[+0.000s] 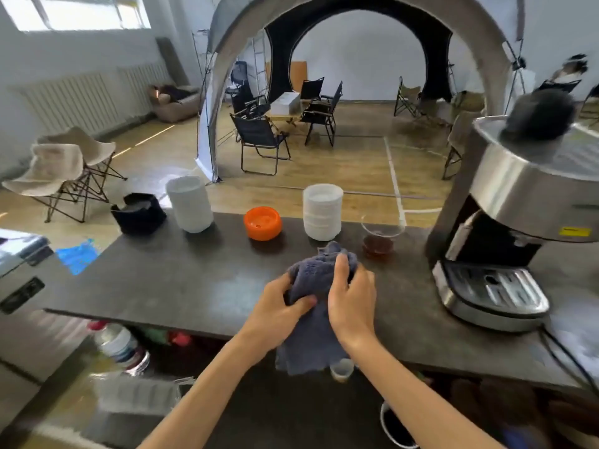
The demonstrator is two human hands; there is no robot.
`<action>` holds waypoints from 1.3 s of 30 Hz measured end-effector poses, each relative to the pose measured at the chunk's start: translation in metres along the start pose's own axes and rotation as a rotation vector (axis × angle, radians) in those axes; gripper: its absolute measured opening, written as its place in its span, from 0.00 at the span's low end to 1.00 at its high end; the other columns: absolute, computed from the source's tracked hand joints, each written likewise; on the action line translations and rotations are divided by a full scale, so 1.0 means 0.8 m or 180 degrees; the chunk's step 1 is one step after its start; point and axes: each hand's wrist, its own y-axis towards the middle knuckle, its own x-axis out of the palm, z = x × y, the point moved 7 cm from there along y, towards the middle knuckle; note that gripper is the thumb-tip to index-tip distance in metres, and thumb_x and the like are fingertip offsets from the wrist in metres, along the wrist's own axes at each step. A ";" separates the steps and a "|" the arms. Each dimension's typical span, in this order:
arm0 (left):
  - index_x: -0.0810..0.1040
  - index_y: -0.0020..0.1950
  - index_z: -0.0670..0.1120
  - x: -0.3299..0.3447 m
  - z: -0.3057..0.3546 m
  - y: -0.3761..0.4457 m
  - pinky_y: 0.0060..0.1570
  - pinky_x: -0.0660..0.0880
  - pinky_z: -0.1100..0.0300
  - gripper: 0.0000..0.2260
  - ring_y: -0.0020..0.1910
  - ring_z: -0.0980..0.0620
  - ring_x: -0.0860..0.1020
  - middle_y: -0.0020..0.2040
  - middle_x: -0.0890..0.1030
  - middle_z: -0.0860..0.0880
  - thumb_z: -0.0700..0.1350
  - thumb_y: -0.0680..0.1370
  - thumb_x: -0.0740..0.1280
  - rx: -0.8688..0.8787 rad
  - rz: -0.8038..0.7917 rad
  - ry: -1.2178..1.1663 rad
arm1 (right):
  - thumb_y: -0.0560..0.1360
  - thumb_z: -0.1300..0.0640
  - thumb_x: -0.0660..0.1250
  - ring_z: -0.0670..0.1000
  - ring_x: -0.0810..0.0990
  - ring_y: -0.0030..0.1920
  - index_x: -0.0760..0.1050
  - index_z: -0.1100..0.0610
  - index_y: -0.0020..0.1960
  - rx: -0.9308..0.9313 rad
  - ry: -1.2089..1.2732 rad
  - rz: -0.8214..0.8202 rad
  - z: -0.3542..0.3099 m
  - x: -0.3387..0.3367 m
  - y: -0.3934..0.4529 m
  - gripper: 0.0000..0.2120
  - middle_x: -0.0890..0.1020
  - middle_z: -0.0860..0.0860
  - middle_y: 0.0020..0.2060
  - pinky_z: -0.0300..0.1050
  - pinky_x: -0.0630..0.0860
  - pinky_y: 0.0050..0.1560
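A blue-grey cloth [311, 338] is bunched up above the near edge of the dark counter [181, 280], its lower end hanging past the edge. My left hand [278, 312] grips the cloth from the left, thumb across its front. My right hand [351, 303] grips it from the right, thumb on top of the bunched part. A small clear cup [342, 369] shows just below the cloth's hanging end.
On the counter stand a black container [139, 213], a stack of white cups [191, 204], an orange lid [262, 222], a second white stack [323, 211] and a glass with brown liquid [379, 236]. An espresso machine [505, 228] fills the right side. Bottles sit under the counter.
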 end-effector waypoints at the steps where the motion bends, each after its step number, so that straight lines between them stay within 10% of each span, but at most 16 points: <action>1: 0.77 0.64 0.50 -0.028 -0.012 0.005 0.56 0.77 0.62 0.16 0.55 0.61 0.81 0.55 0.84 0.54 0.37 0.77 0.69 -0.0021 0.0147 0.0018 | 0.83 0.44 0.55 0.54 0.73 0.63 0.75 0.58 0.65 0.0065 -0.0034 -0.0029 -0.008 0.023 -0.001 0.22 0.75 0.56 0.60 0.42 0.65 0.63; 5: 0.76 0.59 0.54 -0.130 -0.048 0.024 0.48 0.77 0.67 0.14 0.51 0.59 0.82 0.50 0.83 0.56 0.37 0.78 0.67 -0.0254 0.0501 0.0031 | 0.81 0.47 0.59 0.56 0.73 0.65 0.73 0.59 0.67 0.0182 -0.0266 -0.0099 -0.035 0.095 -0.001 0.21 0.71 0.57 0.65 0.42 0.65 0.65; 11: 0.62 0.76 0.42 -0.200 -0.111 0.043 0.71 0.64 0.52 0.28 0.73 0.42 0.66 0.74 0.64 0.41 0.44 0.78 0.67 -0.0511 0.0802 0.1785 | 0.79 0.44 0.61 0.60 0.64 0.73 0.64 0.54 0.75 0.0015 -0.2195 -0.0376 -0.015 0.151 -0.006 0.27 0.61 0.57 0.75 0.58 0.63 0.72; 18: 0.49 0.81 0.51 -0.131 -0.144 0.056 0.78 0.39 0.54 0.28 0.80 0.51 0.41 0.82 0.46 0.49 0.57 0.82 0.47 0.0290 -0.0678 0.2871 | 0.82 0.41 0.49 0.56 0.42 0.80 0.49 0.50 0.81 -0.1007 -0.3087 -0.1541 0.004 0.223 -0.011 0.30 0.49 0.52 0.81 0.56 0.42 0.79; 25: 0.41 0.81 0.54 -0.127 -0.147 -0.018 0.76 0.35 0.56 0.47 0.78 0.56 0.32 0.79 0.35 0.56 0.74 0.72 0.58 0.0819 -0.1191 0.2827 | 0.76 0.31 0.50 0.56 0.43 0.80 0.45 0.52 0.81 -0.1297 -0.3246 -0.1915 0.016 0.180 -0.072 0.41 0.48 0.53 0.81 0.56 0.43 0.79; 31: 0.75 0.70 0.45 -0.108 -0.125 -0.081 0.69 0.71 0.46 0.33 0.71 0.46 0.72 0.72 0.73 0.45 0.37 0.66 0.76 0.1507 -0.0428 0.2371 | 0.67 0.57 0.76 0.60 0.72 0.70 0.69 0.56 0.73 -0.1903 -0.3079 -0.1377 0.024 0.135 -0.138 0.37 0.75 0.56 0.70 0.58 0.71 0.69; 39: 0.71 0.73 0.41 -0.064 -0.175 -0.184 0.76 0.60 0.50 0.30 0.77 0.45 0.64 0.76 0.68 0.44 0.31 0.70 0.65 0.1776 -0.0620 0.1914 | 0.67 0.66 0.77 0.57 0.54 0.79 0.47 0.46 0.81 -0.1790 -0.2169 -0.1325 0.108 0.106 -0.251 0.54 0.61 0.56 0.78 0.60 0.56 0.75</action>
